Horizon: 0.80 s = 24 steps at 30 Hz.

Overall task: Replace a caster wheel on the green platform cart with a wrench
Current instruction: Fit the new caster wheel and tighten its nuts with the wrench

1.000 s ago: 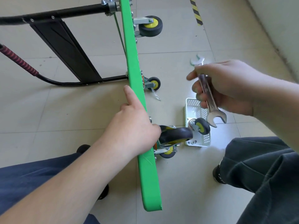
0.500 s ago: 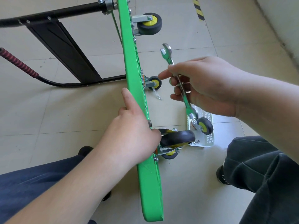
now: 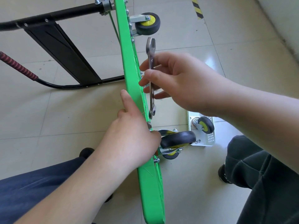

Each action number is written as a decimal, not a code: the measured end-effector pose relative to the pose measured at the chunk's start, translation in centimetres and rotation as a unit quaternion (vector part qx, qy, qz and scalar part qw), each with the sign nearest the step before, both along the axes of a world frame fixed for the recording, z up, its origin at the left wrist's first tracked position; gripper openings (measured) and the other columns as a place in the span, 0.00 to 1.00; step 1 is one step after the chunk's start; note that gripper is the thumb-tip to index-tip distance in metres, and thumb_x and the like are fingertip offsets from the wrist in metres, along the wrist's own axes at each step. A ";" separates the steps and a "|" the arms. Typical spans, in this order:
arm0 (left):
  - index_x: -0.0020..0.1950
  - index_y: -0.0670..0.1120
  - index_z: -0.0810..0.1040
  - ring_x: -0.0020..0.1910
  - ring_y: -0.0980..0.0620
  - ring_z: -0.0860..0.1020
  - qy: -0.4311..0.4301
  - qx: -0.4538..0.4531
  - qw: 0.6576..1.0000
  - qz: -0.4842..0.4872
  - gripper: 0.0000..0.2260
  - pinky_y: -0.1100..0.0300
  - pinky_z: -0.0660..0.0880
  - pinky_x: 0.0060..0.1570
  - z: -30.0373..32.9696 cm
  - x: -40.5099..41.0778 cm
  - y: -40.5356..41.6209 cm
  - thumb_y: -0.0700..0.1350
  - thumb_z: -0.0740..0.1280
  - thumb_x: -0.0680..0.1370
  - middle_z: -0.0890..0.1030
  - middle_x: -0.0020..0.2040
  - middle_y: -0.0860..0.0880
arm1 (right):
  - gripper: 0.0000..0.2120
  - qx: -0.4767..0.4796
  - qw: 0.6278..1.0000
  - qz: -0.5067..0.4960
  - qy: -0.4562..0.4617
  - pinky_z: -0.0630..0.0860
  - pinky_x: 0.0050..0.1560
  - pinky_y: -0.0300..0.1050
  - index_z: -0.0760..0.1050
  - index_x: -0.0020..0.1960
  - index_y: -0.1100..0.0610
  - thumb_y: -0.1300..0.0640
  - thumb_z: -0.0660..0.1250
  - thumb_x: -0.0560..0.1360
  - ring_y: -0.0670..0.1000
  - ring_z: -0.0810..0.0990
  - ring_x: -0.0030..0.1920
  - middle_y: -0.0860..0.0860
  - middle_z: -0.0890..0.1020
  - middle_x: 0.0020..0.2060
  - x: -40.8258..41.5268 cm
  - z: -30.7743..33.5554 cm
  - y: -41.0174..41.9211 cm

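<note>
The right hand (image 3: 182,81) pinches the wrench (image 3: 151,76) upright beside the green cart (image 3: 131,75). The left hand (image 3: 129,135) grips the cart edge. The wheel (image 3: 178,139) sits at 5 o'clock. Seat the lower jaw fully on the bolt, probably just below, before turning.

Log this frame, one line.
left hand: steadies green cart | right hand: holds wrench | wrench off bolts | spare caster in white basket

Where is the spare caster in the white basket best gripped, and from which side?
Take the spare caster by its black tread from above: the wheel stands higher than the white basket wall, with its plate end low against the inner side.
</note>
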<state>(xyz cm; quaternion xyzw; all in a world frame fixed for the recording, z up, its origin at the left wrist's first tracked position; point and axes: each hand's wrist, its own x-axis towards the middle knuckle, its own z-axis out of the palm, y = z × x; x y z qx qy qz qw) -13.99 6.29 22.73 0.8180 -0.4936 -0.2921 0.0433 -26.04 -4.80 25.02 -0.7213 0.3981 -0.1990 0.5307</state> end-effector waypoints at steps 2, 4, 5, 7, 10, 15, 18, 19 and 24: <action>0.81 0.46 0.28 0.60 0.42 0.78 0.001 -0.003 1.000 -0.002 0.53 0.55 0.68 0.45 0.0 0.0 0.1 0.53 0.70 0.76 0.70 0.74 0.43 | 0.08 -0.006 1.000 0.008 0.006 0.83 0.53 0.46 0.77 0.60 0.57 0.57 0.63 0.85 0.46 0.87 0.48 0.49 0.87 0.48 -0.2 -0.1 -0.2; 0.81 0.46 0.29 0.60 0.42 0.78 0.002 -0.005 1.000 -0.004 0.53 0.55 0.68 0.45 0.0 0.1 0.1 0.53 0.70 0.76 0.70 0.73 0.42 | 0.08 -0.008 1.000 0.014 0.009 0.83 0.53 0.45 0.77 0.61 0.57 0.57 0.62 0.85 0.46 0.87 0.48 0.49 0.87 0.48 -0.2 -0.2 -0.3; 0.81 0.46 0.29 0.60 0.42 0.78 0.002 -0.005 1.000 -0.004 0.53 0.55 0.68 0.45 0.0 0.1 0.1 0.53 0.70 0.76 0.70 0.73 0.42 | 0.08 -0.006 1.000 0.016 0.008 0.84 0.53 0.45 0.77 0.61 0.57 0.57 0.62 0.85 0.46 0.87 0.48 0.49 0.87 0.48 -0.2 -0.3 -0.2; 0.82 0.46 0.29 0.59 0.42 0.77 0.001 -0.005 1.000 -0.005 0.53 0.55 0.67 0.44 0.0 0.1 0.1 0.53 0.70 0.76 0.70 0.73 0.42 | 0.08 0.015 1.000 0.016 -0.005 0.84 0.53 0.47 0.77 0.61 0.58 0.58 0.62 0.85 0.48 0.87 0.49 0.50 0.87 0.48 -0.2 -0.5 -0.2; 0.82 0.46 0.29 0.60 0.42 0.78 -0.003 -0.006 1.000 -0.005 0.53 0.55 0.68 0.44 0.0 0.1 0.1 0.54 0.70 0.76 0.71 0.72 0.42 | 0.08 0.059 0.998 0.006 -0.028 0.85 0.54 0.51 0.77 0.61 0.59 0.59 0.61 0.85 0.51 0.87 0.49 0.52 0.87 0.48 0.1 -0.9 -0.2; 0.81 0.47 0.29 0.58 0.41 0.79 -0.007 -0.007 1.000 -0.005 0.53 0.54 0.69 0.44 0.0 0.1 0.1 0.55 0.70 0.76 0.72 0.71 0.42 | 0.08 0.112 0.991 -0.021 -0.064 0.85 0.54 0.54 0.78 0.59 0.61 0.59 0.62 0.85 0.55 0.87 0.53 0.55 0.86 0.50 0.2 -1.6 -0.2; 0.81 0.47 0.29 0.59 0.41 0.79 -0.008 -0.004 1.000 -0.005 0.54 0.54 0.69 0.44 0.1 0.0 0.0 0.56 0.70 0.77 0.72 0.72 0.43 | 0.09 0.134 0.987 -0.054 -0.072 0.85 0.54 0.56 0.79 0.58 0.62 0.58 0.65 0.84 0.59 0.85 0.57 0.60 0.84 0.55 0.3 -2.4 -0.4; 0.81 0.47 0.29 0.60 0.41 0.78 -0.007 -0.002 1.000 -0.005 0.54 0.54 0.68 0.45 0.1 0.0 0.0 0.56 0.70 0.77 0.72 0.72 0.43 | 0.09 0.148 0.984 -0.066 -0.074 0.85 0.54 0.56 0.79 0.59 0.63 0.58 0.65 0.83 0.59 0.85 0.57 0.62 0.83 0.57 0.3 -2.8 -0.5; 0.81 0.47 0.28 0.60 0.42 0.78 -0.008 0.005 1.000 -0.009 0.53 0.55 0.68 0.46 0.1 0.0 0.0 0.56 0.69 0.77 0.71 0.73 0.43 | 0.12 0.241 0.958 -0.125 -0.091 0.86 0.51 0.54 0.78 0.61 0.64 0.58 0.68 0.82 0.56 0.84 0.49 0.63 0.81 0.59 0.8 -4.6 -1.0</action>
